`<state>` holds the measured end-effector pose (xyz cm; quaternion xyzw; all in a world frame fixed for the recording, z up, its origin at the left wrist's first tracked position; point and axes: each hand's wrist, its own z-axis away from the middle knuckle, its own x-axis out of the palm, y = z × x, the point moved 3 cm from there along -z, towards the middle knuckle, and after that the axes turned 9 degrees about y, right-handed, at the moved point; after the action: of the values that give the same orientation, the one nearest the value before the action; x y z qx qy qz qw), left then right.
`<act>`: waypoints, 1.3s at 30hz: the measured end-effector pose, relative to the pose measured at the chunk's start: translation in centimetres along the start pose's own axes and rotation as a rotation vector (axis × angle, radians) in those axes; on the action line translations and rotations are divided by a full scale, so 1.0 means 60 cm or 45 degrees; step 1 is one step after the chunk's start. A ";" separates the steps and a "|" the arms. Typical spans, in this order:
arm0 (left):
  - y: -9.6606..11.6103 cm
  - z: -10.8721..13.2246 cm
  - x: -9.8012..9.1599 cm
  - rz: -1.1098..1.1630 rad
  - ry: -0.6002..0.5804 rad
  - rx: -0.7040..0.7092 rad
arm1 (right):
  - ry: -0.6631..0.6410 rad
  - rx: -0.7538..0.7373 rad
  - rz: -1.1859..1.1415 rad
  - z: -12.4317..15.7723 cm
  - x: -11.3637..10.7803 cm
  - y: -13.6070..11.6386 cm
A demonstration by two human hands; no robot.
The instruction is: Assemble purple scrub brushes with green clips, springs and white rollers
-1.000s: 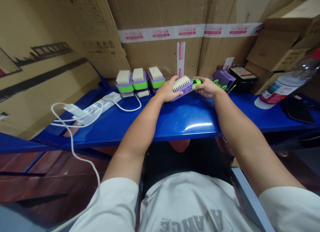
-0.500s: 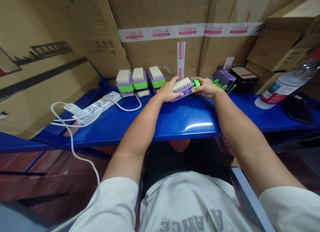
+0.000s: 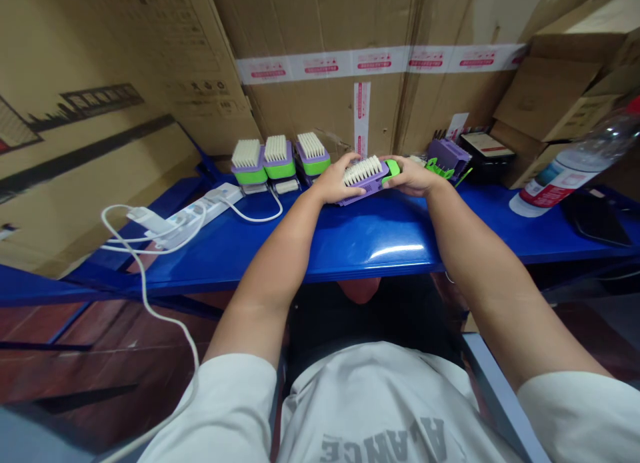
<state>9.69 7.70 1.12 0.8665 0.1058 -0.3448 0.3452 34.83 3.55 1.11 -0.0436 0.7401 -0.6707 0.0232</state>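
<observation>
My left hand [image 3: 334, 182] is closed round the left end of a purple holder [image 3: 367, 186] topped with rows of cream-white, comb-like pieces [image 3: 361, 171]. The holder is tilted, its right end higher in the picture, above the blue table. At that right end, the fingers of my right hand [image 3: 413, 176] grip a bright green curved part [image 3: 391, 172], which lies against the holder; whether it is fastened there I cannot tell. Left of my hands stand three similar purple units with green bands: a left one [image 3: 249, 162], a middle one [image 3: 279, 156] and a right one [image 3: 313, 154].
On the blue table [image 3: 370, 236], a white power strip [image 3: 200, 213] with cables lies left. Purple parts [image 3: 447, 155] and green pieces [image 3: 440, 170] sit right, beside a black box [image 3: 487, 153]. A water bottle [image 3: 565, 170] and a dark phone-like slab [image 3: 597, 216] are farther right. Cardboard [image 3: 320, 103] stands behind.
The purple holder has turned slightly in my hands, showing more of its near side. More of the green part shows at its right end. Both hands keep their hold.
</observation>
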 end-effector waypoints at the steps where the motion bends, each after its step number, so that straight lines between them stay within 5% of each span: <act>1: 0.001 0.000 0.000 -0.001 -0.001 0.000 | 0.002 -0.003 0.013 0.001 0.001 -0.001; 16: 0.005 0.000 0.003 0.000 -0.014 -0.010 | 0.109 -0.070 0.147 0.004 0.000 -0.010; 39: 0.017 0.000 0.002 0.082 -0.054 0.060 | 0.054 -0.024 0.109 0.009 -0.003 -0.007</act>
<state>10.19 6.94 1.58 0.8699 0.0623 -0.3540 0.3378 35.08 2.99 1.49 0.0022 0.7479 -0.6628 0.0359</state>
